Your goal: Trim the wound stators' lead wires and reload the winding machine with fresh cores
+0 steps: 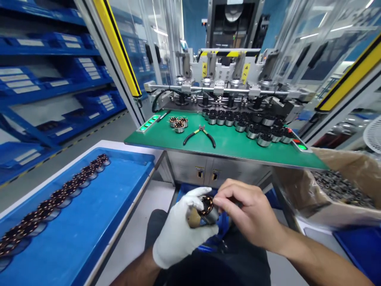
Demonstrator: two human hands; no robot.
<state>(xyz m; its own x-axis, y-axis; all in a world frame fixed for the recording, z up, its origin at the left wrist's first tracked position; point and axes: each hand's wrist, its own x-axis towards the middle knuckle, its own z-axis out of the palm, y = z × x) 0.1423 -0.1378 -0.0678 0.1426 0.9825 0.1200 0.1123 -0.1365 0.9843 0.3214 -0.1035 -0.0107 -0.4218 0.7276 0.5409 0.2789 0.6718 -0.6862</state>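
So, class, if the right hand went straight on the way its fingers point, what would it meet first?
Probably the copper-wound part in the gloved left hand; the right hand may be touching it.

The round, stator-like part (pixel 212 216) is a short cylinder with a smooth silver-grey side, a dark top and copper-coloured spots around the ring. It sits in the gloved left hand (pixel 182 224), between fingers along its upper edge and the thumb below. Its ringed end tilts up, silver side outward from the palm. The bare right hand's (pixel 253 216) fingertips meet at the rim opposite the glove.
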